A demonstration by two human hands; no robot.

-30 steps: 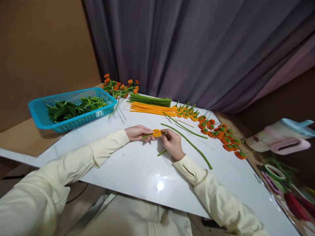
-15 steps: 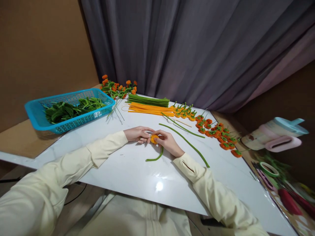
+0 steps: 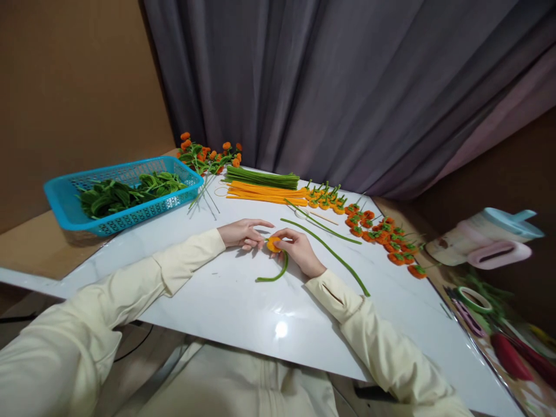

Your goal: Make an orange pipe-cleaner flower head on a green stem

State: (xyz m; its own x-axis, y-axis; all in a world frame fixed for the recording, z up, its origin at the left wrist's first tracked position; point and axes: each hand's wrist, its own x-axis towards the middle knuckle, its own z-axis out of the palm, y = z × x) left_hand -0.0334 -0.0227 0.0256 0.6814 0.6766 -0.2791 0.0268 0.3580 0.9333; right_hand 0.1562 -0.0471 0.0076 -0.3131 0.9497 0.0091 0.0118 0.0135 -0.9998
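My right hand (image 3: pixel 299 250) pinches a small yellow-orange chenille flower (image 3: pixel 273 244) between thumb and fingers, just above the tabletop. From the flower a green pipe cleaner (image 3: pixel 278 277) hangs and curves to the left across the table. A short green stem end pokes out on the flower's left side. My left hand (image 3: pixel 243 234) is close to that end, index finger stretched out above it and the other fingers loosely bent; whether a fingertip touches the stem is hard to see. To the right of my right hand lies a long green pipe cleaner (image 3: pixel 330 250).
A blue basket (image 3: pixel 125 217) holds green leaves at the left. Behind my hands lie green pipe cleaners (image 3: pixel 260 178) and orange pipe cleaners (image 3: pixel 264 192). Yellow flower heads (image 3: pixel 325 202) and orange flower heads (image 3: pixel 384 234) line the right. A lidded cup (image 3: pixel 482 237) stands beyond.
My left index finger has lifted and straightened, and the left fingers have drawn slightly away from the flower. The flower stays in my right hand, its hanging pipe cleaner shifted slightly.
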